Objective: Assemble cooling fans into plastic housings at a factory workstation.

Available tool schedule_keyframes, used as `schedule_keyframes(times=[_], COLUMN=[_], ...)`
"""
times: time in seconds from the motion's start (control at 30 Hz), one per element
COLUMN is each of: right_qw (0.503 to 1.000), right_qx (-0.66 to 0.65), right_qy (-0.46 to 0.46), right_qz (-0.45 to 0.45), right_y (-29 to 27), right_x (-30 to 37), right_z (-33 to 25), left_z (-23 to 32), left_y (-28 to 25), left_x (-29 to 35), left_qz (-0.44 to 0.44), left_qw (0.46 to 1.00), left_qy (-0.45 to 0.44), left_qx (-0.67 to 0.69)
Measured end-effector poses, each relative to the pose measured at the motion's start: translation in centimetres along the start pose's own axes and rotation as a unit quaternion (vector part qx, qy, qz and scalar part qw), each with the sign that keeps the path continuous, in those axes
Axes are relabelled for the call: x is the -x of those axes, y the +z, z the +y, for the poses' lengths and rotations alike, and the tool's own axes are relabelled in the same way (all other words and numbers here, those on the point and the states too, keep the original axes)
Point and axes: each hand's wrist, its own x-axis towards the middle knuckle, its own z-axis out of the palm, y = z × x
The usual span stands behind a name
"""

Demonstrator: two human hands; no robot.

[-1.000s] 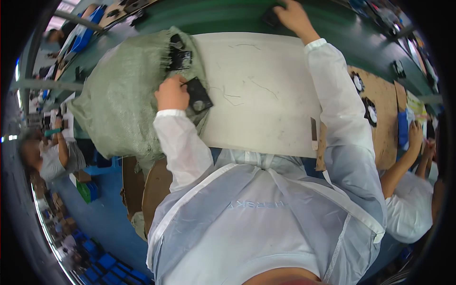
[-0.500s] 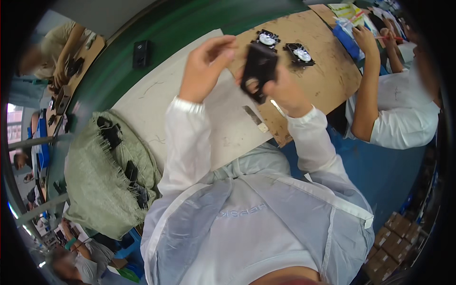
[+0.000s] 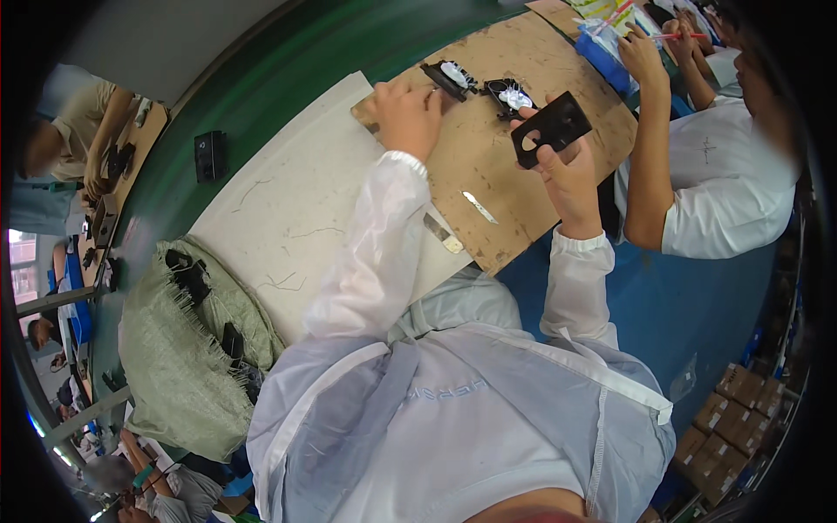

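In my right hand [image 3: 568,179] is a flat black rectangular casing [image 3: 551,131] with a round hole, raised and tilted above the brown board. My thumb presses its near edge. My left hand [image 3: 408,120] reaches to the board's far left, fingers closed on the edge of a black mechanism [image 3: 450,80] with a white disc, which looks tilted; the fingertips are partly hidden. Just right of it lies a second black mechanism [image 3: 509,98] with a white disc, close to the casing.
Metal strips, one bare [image 3: 479,207] and one with a pale end [image 3: 443,235], lie near the front. A brown board [image 3: 523,52] overlaps a pale sheet [image 3: 279,205]. A black box [image 3: 209,157] sits on the green table; a sack [image 3: 187,349] stands left. A co-worker [image 3: 706,166] sits right.
My right hand has carried the casing rightward and turned it. My left hand has moved from beside the casing to the left mechanism and taken hold of its edge. The view has shifted.
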Motion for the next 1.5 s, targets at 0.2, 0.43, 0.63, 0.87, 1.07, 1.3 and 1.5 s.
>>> schedule_keyframes(times=[0.2,0.43,0.63,0.87,1.07,1.3,1.5], right_qw=[0.999,0.985,0.982,0.983,0.981,0.982,0.976], right_qx=[0.001,-0.058,-0.094,-0.046,-0.045,-0.030,-0.022], right_qy=[-0.008,-0.057,-0.013,0.013,0.016,0.016,0.060], right_qz=[-0.052,-0.153,-0.162,-0.175,-0.187,-0.186,-0.207], right_y=[3.7,12.3,16.4,17.9,18.1,18.5,18.1], right_x=[-1.2,-2.4,-2.0,-1.5,-1.5,-0.9,-0.7], right_z=[1.3,2.3,1.0,0.6,1.4,0.2,0.0], left_z=[0.8,1.8,0.4,-1.0,-1.1,-1.4,-1.1], left_y=[-11.2,-17.5,-19.2,-20.0,-20.2,-19.9,-20.1], left_x=[-1.1,0.7,1.2,1.6,1.9,2.5,3.1], left_qz=[0.214,0.196,0.179,0.167,0.175,0.162,0.135], left_qw=[0.952,0.869,0.870,0.874,0.870,0.869,0.873], left_qy=[0.164,-0.063,-0.111,-0.127,-0.118,-0.126,-0.146], left_qx=[0.148,0.450,0.446,0.437,0.446,0.450,0.445])
